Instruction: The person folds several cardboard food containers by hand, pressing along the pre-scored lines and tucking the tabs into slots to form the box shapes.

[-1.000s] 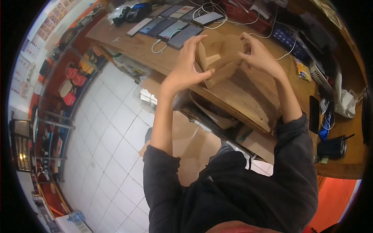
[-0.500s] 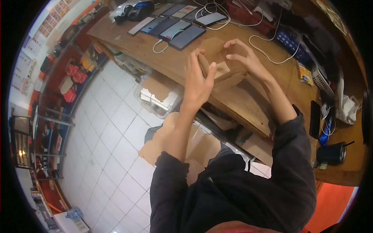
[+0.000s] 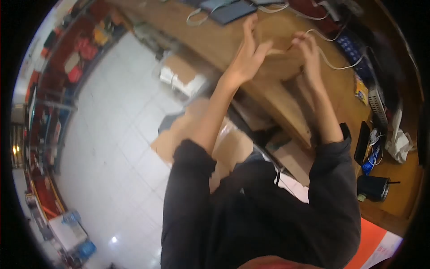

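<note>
A small brown cardboard box (image 3: 283, 65), partly folded with its flaps up, is between my two hands at the table's front edge. Motion smears its outline, and its colour blends with the wood. My left hand (image 3: 249, 53) grips its left side, thumb toward the middle and fingers stretched upward behind it. On the other side, my right hand (image 3: 309, 54) has its fingers bent over the box's upper right edge. More cut cardboard (image 3: 233, 143) lies across my lap, below my left forearm.
Phones (image 3: 228, 11) and a white cable (image 3: 333, 65) lie on the wooden table (image 3: 192, 42). At the right are a yellow packet (image 3: 360, 89), a black phone-like slab (image 3: 362, 142) and a dark cup (image 3: 374, 187). A plastic bin (image 3: 181, 78) with cardboard stands below the table's edge.
The view has tilted downward, so the phones sit higher in it. Both hands have shifted up and right in the picture with the cardboard box, and my right fingers have bent closer to it.
</note>
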A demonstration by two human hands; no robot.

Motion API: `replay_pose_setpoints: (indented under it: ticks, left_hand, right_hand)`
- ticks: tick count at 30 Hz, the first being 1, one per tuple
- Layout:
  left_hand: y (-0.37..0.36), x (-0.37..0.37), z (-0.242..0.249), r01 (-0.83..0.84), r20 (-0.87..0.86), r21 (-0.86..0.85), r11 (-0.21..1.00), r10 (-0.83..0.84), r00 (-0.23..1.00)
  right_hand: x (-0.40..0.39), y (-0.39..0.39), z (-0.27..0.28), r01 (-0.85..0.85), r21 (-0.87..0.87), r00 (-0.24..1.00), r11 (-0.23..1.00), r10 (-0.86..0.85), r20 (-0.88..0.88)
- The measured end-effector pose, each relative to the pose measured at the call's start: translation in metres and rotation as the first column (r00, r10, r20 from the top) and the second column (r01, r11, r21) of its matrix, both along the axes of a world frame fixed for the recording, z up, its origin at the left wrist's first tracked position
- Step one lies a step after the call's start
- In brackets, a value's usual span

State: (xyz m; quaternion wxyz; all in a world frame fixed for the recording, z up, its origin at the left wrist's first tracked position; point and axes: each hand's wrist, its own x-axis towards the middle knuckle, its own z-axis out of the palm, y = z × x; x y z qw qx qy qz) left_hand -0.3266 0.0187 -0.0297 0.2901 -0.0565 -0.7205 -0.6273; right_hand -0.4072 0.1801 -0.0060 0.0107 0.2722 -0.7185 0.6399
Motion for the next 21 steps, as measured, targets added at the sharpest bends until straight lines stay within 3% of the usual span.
replay_pose_setpoints:
  ticks: [2,4,5,6,8,10,11,12,14,15,17,18,20,21]
  left_hand:
    - [-0.003,0.025,-0.004,-0.096,0.018,0.093,0.991,0.094,0.995]
    - [-0.004,0.059,-0.006,-0.048,-0.187,0.173,0.984,0.08,0.979]
    - [-0.006,0.083,-0.01,-0.131,-0.22,0.087,0.988,0.148,0.964]
    - [-0.007,0.116,-0.016,-0.212,-0.146,-0.06,0.975,0.202,0.968]
    - [0.002,0.179,-0.04,-0.161,0.168,-0.306,0.938,0.22,0.961]
    - [0.026,0.227,-0.086,-0.003,0.396,-0.482,0.876,0.221,0.891]
    - [0.039,0.244,-0.102,0.082,0.473,-0.559,0.825,0.237,0.849]
    - [0.05,0.258,-0.116,0.076,0.479,-0.556,0.828,0.245,0.843]
    - [0.064,0.277,-0.136,0.119,0.502,-0.736,0.667,0.42,0.756]
    - [0.065,0.28,-0.138,0.112,0.506,-0.732,0.672,0.426,0.75]
    - [0.069,0.284,-0.142,0.106,0.509,-0.736,0.669,0.443,0.738]
    - [0.072,0.287,-0.144,0.1,0.518,-0.729,0.677,0.45,0.728]
    - [0.073,0.293,-0.151,0.086,0.467,-0.77,0.632,0.467,0.751]
    - [0.074,0.295,-0.153,0.081,0.468,-0.769,0.634,0.472,0.747]
  right_hand:
    - [0.009,-0.005,0.004,0.165,-0.062,0.974,0.984,-0.173,-0.144]
    - [0.007,-0.003,0.014,0.197,-0.181,0.864,0.963,-0.258,-0.433]
    - [0.019,0.002,0.023,0.235,-0.205,0.766,0.95,-0.311,-0.563]
    - [0.048,0.006,0.04,0.27,-0.235,0.642,0.934,-0.356,-0.679]
    - [0.079,0.012,0.044,0.021,-0.348,0.518,0.937,-0.308,-0.798]
    - [0.122,0.042,0.019,-0.188,0.012,0.519,0.982,0.109,-0.848]
    - [0.142,0.046,0.012,-0.144,0.364,0.497,0.92,0.385,-0.777]
    - [0.167,0.035,-0.022,-0.151,0.385,0.673,0.911,0.38,-0.635]
    - [0.184,0.019,-0.08,-0.185,0.545,0.837,0.818,0.422,-0.349]
    - [0.189,0.015,-0.105,-0.197,0.549,0.832,0.812,0.435,-0.345]
    - [0.198,0.015,-0.142,-0.282,0.563,0.95,0.777,0.308,0.05]
    - [0.202,0.017,-0.151,-0.298,0.569,0.944,0.766,0.323,0.058]
    - [0.207,0.019,-0.16,-0.424,0.546,0.906,0.723,0.324,0.273]
    - [0.209,0.018,-0.157,-0.421,0.536,0.907,0.732,0.336,0.252]
